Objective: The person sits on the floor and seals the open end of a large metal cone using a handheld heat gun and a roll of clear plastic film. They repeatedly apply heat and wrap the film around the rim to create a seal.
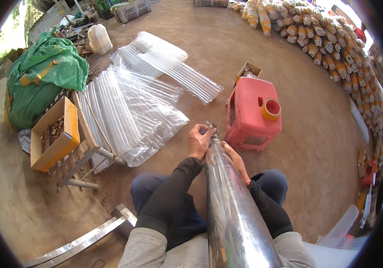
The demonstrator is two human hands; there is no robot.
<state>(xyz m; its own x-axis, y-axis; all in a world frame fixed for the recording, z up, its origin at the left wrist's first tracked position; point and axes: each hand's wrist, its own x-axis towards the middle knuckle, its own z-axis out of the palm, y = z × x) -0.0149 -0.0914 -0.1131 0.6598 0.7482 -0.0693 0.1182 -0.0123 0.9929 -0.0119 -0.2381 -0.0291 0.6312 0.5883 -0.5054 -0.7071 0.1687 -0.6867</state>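
Observation:
A long, shiny grey tube-like piece in clear plastic wrap (234, 201) runs from my lap outward, narrowing toward its far end. At that narrow end my left hand (199, 141) is closed, thumb and fingers pinching the gathered tip (214, 130). My right hand (236, 161) holds the right side of the wrapped tube just below the tip. Its fingertips are partly hidden by the tube. Beyond my hands, a little to the right, stands a red plastic stool (256, 109) with a roll of yellow tape (271, 109) on it.
Clear plastic sleeves (124, 111) lie spread on the floor ahead-left. A cardboard box (68, 134) of small brown pieces rests on a wooden stand at left, beside a green tarp (44, 76). Yellow-banded wrapped bundles (330, 49) are piled far right. A small box (250, 69) sits behind the stool.

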